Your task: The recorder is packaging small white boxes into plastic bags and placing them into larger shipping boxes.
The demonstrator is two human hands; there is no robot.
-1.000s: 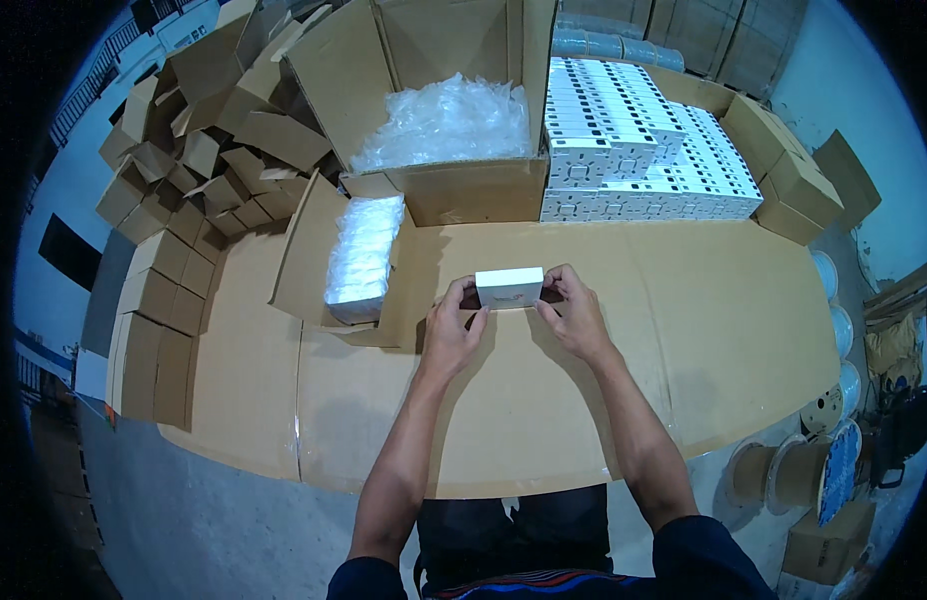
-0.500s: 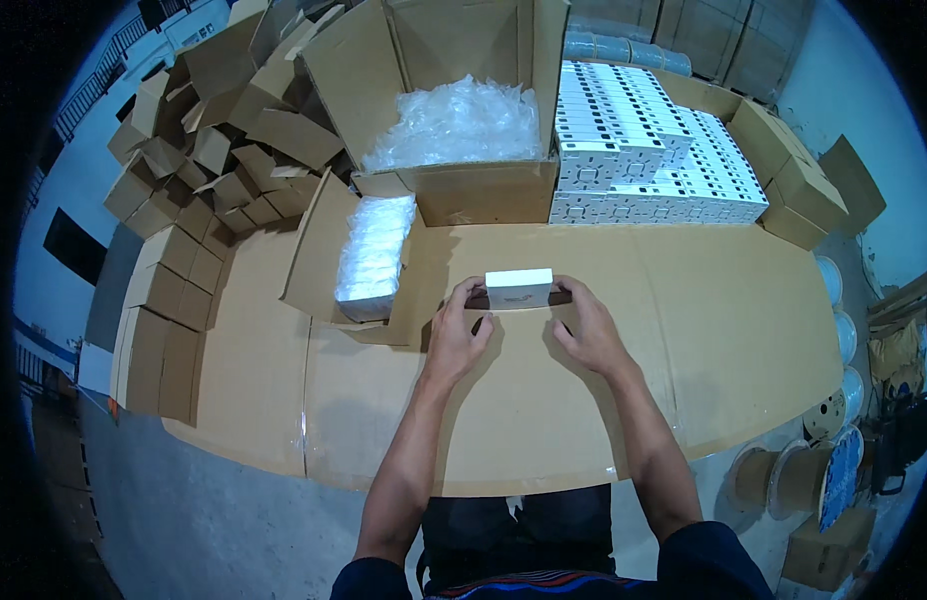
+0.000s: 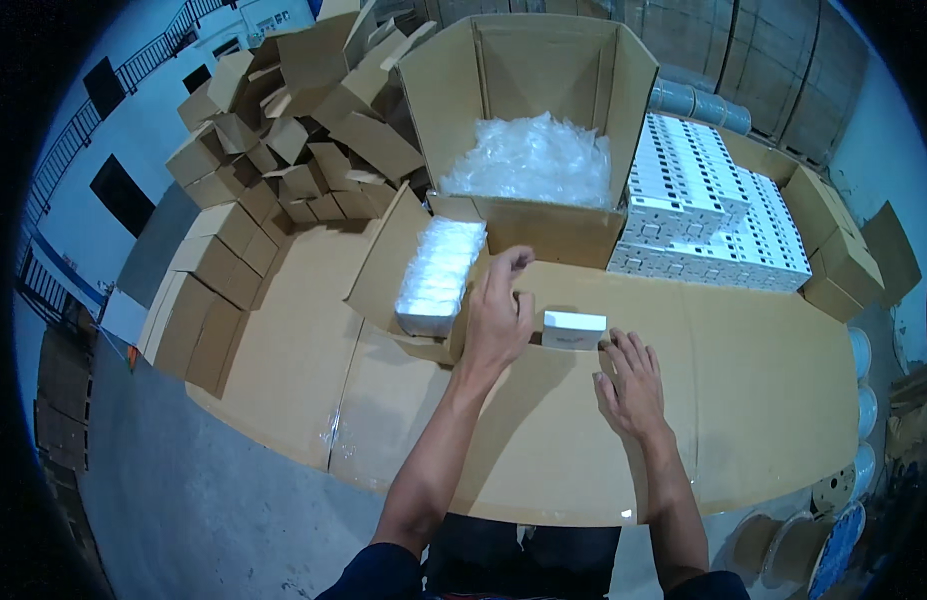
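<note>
A small white box (image 3: pixel 574 329) lies on the cardboard-covered table (image 3: pixel 764 400). My right hand (image 3: pixel 632 383) rests flat just right of it, fingers spread, fingertips touching or nearly touching the box. My left hand (image 3: pixel 501 313) is raised left of the box, fingers apart and reaching toward a shallow cardboard tray (image 3: pixel 384 265) that holds a row of plastic-wrapped packs (image 3: pixel 440 275). Neither hand holds anything.
A large open carton (image 3: pixel 594 232) filled with clear plastic bags (image 3: pixel 532 160) stands behind the tray. Stacked white boxes (image 3: pixel 709 210) sit at the back right. Piled empty cartons (image 3: pixel 284 130) lie at the left, with wire spools (image 3: pixel 834 510) at the lower right.
Both hands let go of the white box, which now lies on the table. My left hand lifted and moved left toward the tray of wrapped packs; my right hand drew back slightly.
</note>
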